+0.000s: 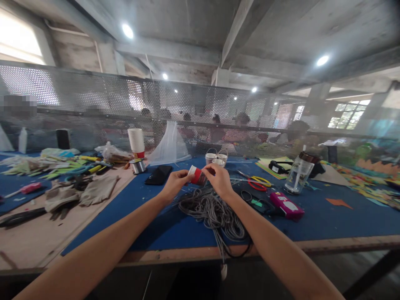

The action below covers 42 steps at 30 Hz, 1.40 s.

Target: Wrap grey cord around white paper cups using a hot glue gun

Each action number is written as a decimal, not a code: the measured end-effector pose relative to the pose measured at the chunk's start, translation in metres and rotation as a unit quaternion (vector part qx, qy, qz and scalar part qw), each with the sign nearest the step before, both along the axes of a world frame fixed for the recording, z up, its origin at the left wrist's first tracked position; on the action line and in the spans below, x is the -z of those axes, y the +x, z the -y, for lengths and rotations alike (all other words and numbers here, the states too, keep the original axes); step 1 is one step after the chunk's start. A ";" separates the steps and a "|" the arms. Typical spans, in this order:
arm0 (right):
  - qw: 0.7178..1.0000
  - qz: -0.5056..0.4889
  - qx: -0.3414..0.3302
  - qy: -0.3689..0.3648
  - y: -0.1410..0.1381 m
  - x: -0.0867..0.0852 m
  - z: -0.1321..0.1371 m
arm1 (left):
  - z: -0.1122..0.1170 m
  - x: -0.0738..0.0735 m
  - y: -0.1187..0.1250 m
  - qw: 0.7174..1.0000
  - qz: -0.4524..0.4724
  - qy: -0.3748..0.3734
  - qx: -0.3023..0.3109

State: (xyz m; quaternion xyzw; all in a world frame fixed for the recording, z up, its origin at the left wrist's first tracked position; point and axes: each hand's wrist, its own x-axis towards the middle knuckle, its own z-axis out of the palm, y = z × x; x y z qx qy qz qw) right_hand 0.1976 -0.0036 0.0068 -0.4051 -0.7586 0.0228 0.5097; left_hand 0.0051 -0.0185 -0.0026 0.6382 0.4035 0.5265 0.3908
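Note:
Both my hands meet above the blue table top [328, 216], holding a small red and white paper cup [196, 175] tipped on its side. My left hand [174, 183] grips the cup's white rim end with closed fingers. My right hand [218, 179] pinches the cup's other end. Just below the hands lies a tangled bundle of grey cord [212, 212] that trails over the table's front edge.
A black phone [158, 174], a stack of white cups [136, 141], two white cups [216, 158], scissors [258, 182], a pink box [286, 205] and a clear jar [298, 174] lie around. Gloves [78, 193] and tools sit left. A mesh screen [93, 104] stands behind, people beyond it.

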 end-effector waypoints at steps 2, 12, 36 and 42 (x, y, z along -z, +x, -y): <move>1.000 -0.001 0.000 -0.001 0.000 0.000 0.000 | 0.001 -0.001 0.000 1.000 -0.001 -0.003 -0.002; 1.000 -0.003 0.003 -0.013 0.001 -0.001 0.001 | 0.004 -0.004 0.000 1.000 -0.012 0.007 0.004; 0.999 -0.016 -0.005 -0.029 0.002 -0.001 0.000 | 0.002 -0.002 -0.002 0.999 -0.020 0.018 0.025; 0.999 -0.019 -0.011 -0.043 0.003 -0.002 0.001 | 0.003 -0.004 -0.001 1.000 -0.020 0.013 0.008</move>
